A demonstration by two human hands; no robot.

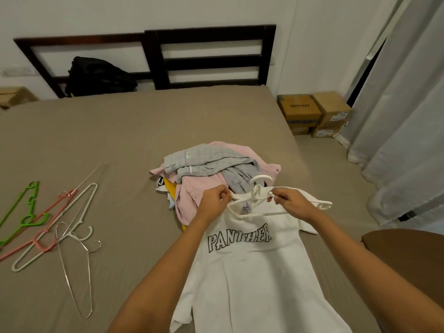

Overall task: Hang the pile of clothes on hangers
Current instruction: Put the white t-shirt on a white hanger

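White and limp, the T-shirt [252,272] looked light, so my left hand [215,201] and right hand [294,204] pinched its collar [241,198].

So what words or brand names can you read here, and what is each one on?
"PANTHER": across the chest of the white T-shirt.
"BLACK WHITE": on the neck label inside its collar.
"SPINNY": upside down on the cardboard box.
Stickers on the neighbouring boxes and the tags on the grey shirt: too small to read.
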